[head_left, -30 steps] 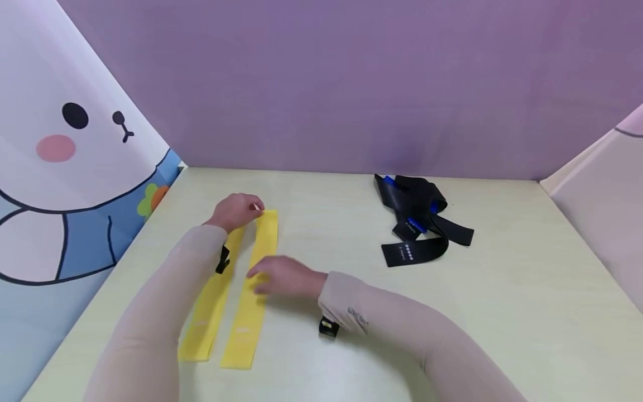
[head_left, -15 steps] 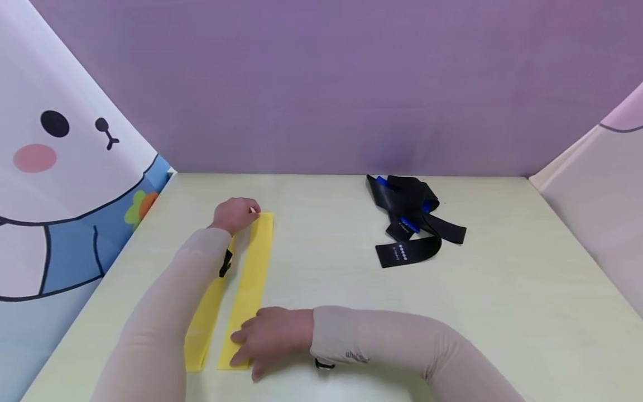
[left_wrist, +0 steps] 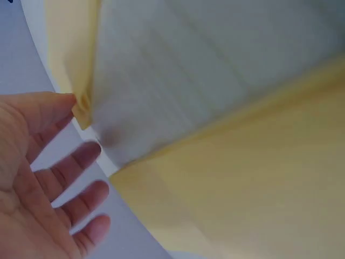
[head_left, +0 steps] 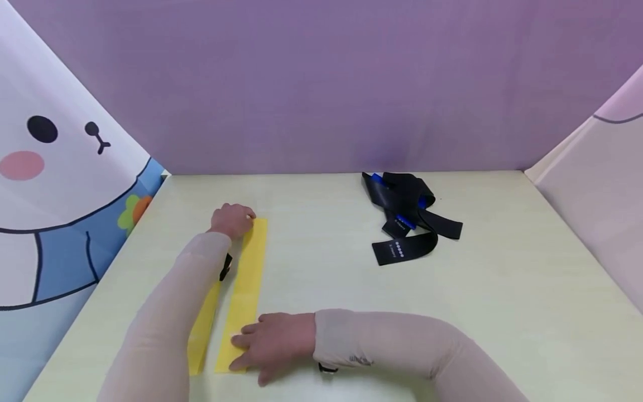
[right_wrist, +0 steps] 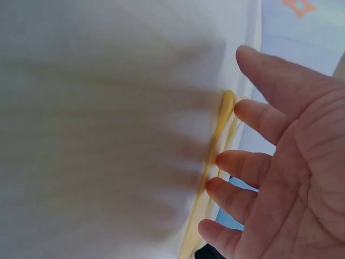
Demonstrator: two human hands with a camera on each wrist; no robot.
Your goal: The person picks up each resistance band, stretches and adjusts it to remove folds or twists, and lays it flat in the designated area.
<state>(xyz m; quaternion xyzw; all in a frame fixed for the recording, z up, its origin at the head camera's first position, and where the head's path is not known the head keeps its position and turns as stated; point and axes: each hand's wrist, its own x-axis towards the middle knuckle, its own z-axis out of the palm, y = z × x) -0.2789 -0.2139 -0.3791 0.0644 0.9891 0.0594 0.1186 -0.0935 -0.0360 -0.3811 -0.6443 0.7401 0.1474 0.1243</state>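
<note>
Two long yellow resistance bands lie side by side on the left half of the table. At the far end of the right-hand yellow band (head_left: pixel 248 273), my left hand (head_left: pixel 231 220) pinches a corner between thumb and index finger; the left wrist view shows the other fingers loosely extended. My right hand (head_left: pixel 276 343) rests on the near end of that same band, fingers spread and touching it. Beneath my left forearm runs the left-hand yellow band (head_left: pixel 203 329), partly hidden by the sleeve. It also fills the lower part of the left wrist view.
Black resistance bands (head_left: pixel 402 195) with blue patches and white print lie in a loose heap at the back right of the pale table (head_left: pixel 502 290). A purple backdrop (head_left: pixel 326 84) stands behind it, with a cartoon-printed panel (head_left: pixel 60 190) on the left.
My right hand has moved down along the right-hand yellow band to its near end and now rests there. My left hand keeps its pinch at the far end.
</note>
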